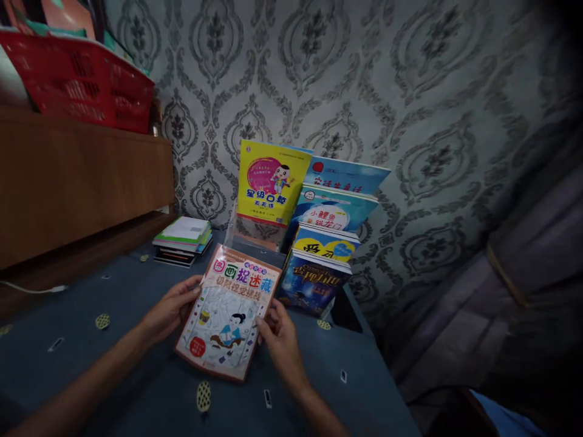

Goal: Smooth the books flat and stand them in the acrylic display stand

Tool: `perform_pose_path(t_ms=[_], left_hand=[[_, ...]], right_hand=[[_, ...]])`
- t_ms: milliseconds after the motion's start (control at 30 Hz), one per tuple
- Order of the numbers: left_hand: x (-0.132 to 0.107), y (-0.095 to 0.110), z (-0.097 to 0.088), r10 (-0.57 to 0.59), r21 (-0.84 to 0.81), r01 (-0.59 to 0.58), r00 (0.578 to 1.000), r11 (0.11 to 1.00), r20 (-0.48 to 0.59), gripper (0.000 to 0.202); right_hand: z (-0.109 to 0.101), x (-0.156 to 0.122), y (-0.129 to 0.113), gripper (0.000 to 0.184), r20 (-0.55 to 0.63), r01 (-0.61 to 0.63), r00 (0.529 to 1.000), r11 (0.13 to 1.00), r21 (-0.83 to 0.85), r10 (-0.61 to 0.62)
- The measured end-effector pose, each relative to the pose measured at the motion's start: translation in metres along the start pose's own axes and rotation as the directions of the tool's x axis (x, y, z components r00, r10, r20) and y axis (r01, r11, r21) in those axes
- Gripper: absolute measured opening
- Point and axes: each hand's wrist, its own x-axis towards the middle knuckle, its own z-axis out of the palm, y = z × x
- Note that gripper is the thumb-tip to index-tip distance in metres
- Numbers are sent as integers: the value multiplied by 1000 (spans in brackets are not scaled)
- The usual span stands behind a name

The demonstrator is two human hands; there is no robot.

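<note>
A paperback book [228, 315] with an orange-brown border and a drawn figure in blue on its cover tilts up between my two hands. My left hand [172, 308] grips its left edge, thumb on the cover. On the right edge, my right hand [279, 334] pinches it with the thumb in front and the fingers behind. Just beyond it stands a clear tiered book rack [231, 227]. A yellow book [273, 182] leans in the rack's left column. The right column holds several books in steps, with a dark blue book [315, 284] at the front.
A stack of books [184, 240] lies at the back left of the dark blue tabletop [150, 388]. Left of it is a wooden cabinet [82, 182] bearing a red plastic basket [91, 85]. A white cable [36, 287] lies at far left. Patterned wallpaper and a grey curtain [455, 291] border the table.
</note>
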Motion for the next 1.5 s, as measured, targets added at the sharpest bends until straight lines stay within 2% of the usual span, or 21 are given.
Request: perform_pose_path(t_ms=[133,367,733,1133,1233,1333,1400,1500], left_hand=[[5,-1,-3,90,67,-90,996,994,7,30],[9,-9,2,150,83,-145,986,986,-66,29],[11,-2,3,89,60,-87,996,994,-23,25],[15,2,-4,97,140,-99,995,985,23,26],[22,11,0,144,203,-149,989,968,42,30],[34,32,8,241,326,-253,967,911,78,32],[44,56,19,349,447,-376,926,811,146,30],[65,99,40,504,591,-559,818,582,278,27]], right_hand=[[8,-9,-15,40,-48,131,989,982,-140,-139],[21,-22,-19,31,-39,223,970,943,-247,-240],[18,-12,-41,28,65,259,966,906,-335,-251],[15,-6,-42,25,121,251,967,918,-308,-224],[10,5,-49,21,128,271,962,909,-317,-242],[2,25,-62,20,130,313,950,879,-360,-285],[-4,44,-77,19,142,358,934,846,-395,-329],[-12,82,-109,22,149,477,873,751,-457,-464]])
